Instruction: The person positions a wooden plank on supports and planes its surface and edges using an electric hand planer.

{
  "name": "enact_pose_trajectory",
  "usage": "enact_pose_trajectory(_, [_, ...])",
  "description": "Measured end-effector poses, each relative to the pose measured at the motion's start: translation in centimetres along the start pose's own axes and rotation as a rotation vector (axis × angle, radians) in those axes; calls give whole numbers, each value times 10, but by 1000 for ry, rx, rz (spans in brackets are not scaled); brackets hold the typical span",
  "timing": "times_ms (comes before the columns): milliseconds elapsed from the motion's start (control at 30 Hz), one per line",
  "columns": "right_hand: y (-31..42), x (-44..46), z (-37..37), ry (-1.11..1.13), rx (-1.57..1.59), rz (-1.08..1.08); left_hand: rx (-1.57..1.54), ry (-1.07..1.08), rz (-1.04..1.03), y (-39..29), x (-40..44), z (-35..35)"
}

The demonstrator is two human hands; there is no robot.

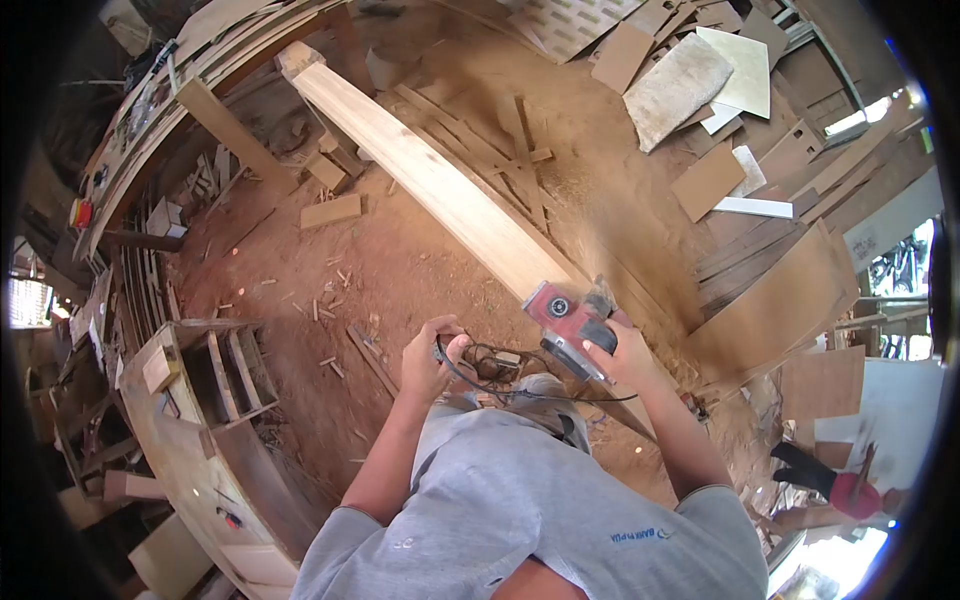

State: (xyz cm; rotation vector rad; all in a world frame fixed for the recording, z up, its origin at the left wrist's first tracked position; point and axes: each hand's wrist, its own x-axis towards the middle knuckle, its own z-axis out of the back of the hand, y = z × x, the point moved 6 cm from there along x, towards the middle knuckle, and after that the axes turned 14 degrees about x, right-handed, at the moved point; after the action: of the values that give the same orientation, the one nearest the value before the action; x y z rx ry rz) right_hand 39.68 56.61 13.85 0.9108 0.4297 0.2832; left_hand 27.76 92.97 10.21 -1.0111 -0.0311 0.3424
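A red electric hand planer sits on the near end of a long pale wooden beam. My right hand is wrapped round its rear handle. A black power cord runs from the planer's side in front of my body to my left hand. The fingers of that hand are curled round the cord, holding it off the beam. A brown blur of dust or shavings hangs in the air to the right of the planer.
The beam's far end rests by a curved workbench. A wooden cabinet frame stands at left. Board offcuts and plywood sheets lie at right. Wood scraps litter the dirt floor. Another person shows at lower right.
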Motion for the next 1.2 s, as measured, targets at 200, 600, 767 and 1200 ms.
enact_pose_trajectory(200, [29,33,-18,-13,31,49,81,51,-127,1,27,41])
enact_pose_trajectory(600, [60,104,-50,0,5,14,33,5,-106,34,60,86])
enact_pose_trajectory(767, [67,128,-62,-22,-27,-9,0,32,-61,48,87,97])
enact_pose_trajectory(1200, [110,213,-103,-49,3,-39,298,158,-4,89,218,115])
